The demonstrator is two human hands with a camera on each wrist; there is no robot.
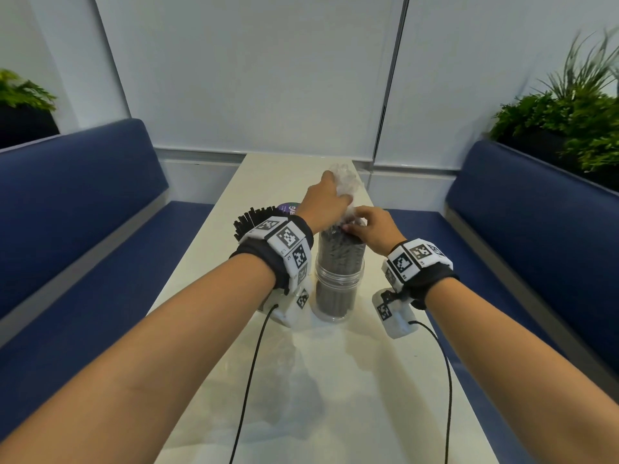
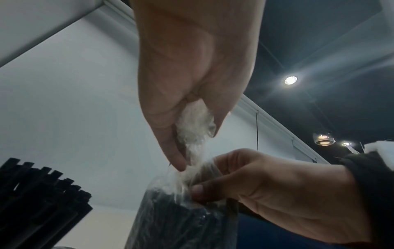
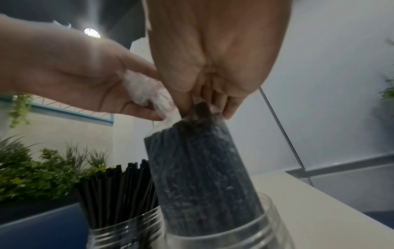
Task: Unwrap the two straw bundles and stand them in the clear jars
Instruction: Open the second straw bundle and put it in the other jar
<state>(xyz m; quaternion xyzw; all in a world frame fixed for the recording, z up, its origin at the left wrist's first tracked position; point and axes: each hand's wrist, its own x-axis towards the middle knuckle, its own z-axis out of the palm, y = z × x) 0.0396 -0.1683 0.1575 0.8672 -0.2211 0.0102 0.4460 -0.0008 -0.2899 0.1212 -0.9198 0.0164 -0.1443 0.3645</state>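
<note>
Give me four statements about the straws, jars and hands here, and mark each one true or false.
1. The wrapped straw bundle stands in a clear jar. True.
2. The left hand rests flat on the table. False: it grips the bunched plastic wrap above the bundle.
3. Loose black straws already stand in the other jar. True.
4. The right hand holds nothing. False: it pinches the top of the bundle.
</note>
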